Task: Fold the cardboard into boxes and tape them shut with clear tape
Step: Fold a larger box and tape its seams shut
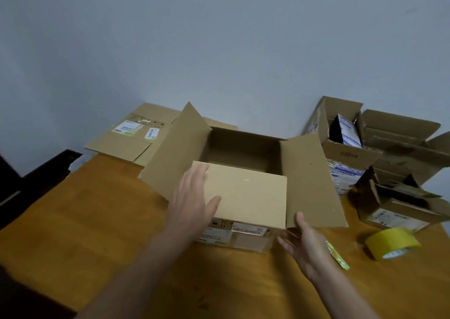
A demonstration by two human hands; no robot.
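A brown cardboard box [246,197] stands open on the wooden table [97,221] in front of me. Its near flap is folded down over the opening; the left and right flaps stick out to the sides. My left hand [192,204] lies flat with straight fingers on the left part of the near flap. My right hand [304,245] is spread open below the near corner of the right flap, its thumb touching that flap's edge. A roll of yellowish clear tape [392,243] lies on the table at the right.
Flattened cardboard [131,136] with labels lies at the back left. Several open boxes [360,148] crowd the back right, one holding packets. A small yellow-green object [337,255] lies beside my right wrist. A dark chair [36,172] stands at the left.
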